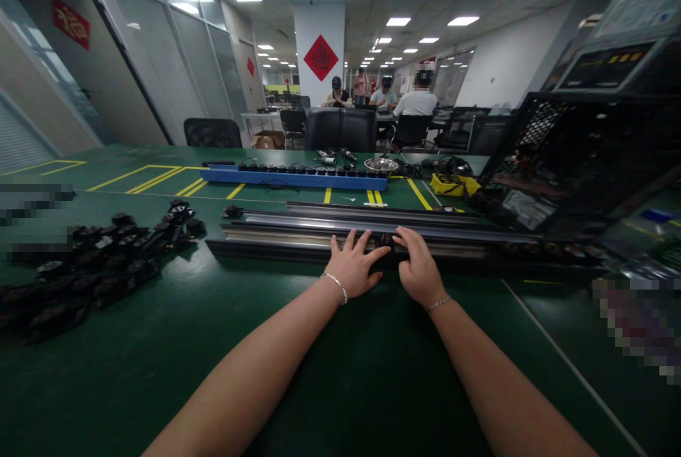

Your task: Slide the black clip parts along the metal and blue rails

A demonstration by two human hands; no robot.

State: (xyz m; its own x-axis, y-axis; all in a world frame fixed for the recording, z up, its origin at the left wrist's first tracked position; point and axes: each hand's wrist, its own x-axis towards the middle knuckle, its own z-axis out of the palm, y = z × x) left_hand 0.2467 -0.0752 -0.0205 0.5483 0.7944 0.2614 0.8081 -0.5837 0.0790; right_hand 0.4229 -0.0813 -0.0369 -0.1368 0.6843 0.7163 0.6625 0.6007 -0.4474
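Long black rails (pixel 287 240) with shiny metal channels lie side by side across the green table in front of me. My left hand (pixel 354 264) rests on the nearest rail with its fingers spread, the thumb and index finger pointing right. A small black part (pixel 385 240) sits in the channel between my two hands. My right hand (pixel 419 267) is curled at the right side of this part, its fingertips against it; the thumb is mostly hidden. To the left lies a heap of small black parts (pixel 106 251).
Behind the rails stands a long blue tray (pixel 298 179) holding a row of black parts. A metal bowl (pixel 381 164), a yellow box (pixel 454 185) and cables are at the back right. A dark machine frame (pixel 574 159) rises at the right. Several people sit or stand farther off.
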